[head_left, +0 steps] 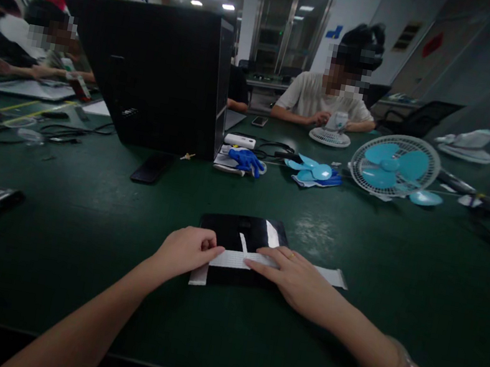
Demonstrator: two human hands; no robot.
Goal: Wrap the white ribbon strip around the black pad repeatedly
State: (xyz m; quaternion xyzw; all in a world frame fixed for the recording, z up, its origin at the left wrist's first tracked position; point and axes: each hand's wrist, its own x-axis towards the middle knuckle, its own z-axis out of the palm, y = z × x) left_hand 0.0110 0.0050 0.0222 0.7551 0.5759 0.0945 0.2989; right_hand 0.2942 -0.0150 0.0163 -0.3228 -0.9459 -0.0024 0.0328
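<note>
L hand pinches ribbon cable near L edge of blk panel; R hand, fingers spread, presses it mid-panel, prob. to flatten.

Between the left hand and the right hand, a flat white strip is seen with a smooth face; whether it is made of plastic or paper cannot be told. Beneath both hands, a black panel is finished smooth and glossy. By the bench, a smooth, dark green surface is presented, faintly shiny beyond the right hand. Well beyond the left hand, a large black case is finished largely matt. Farther out from the right hand, blue blades of smooth, slightly shiny plastic are seen, and a cloth-like glove is laid beyond both hands.
</note>
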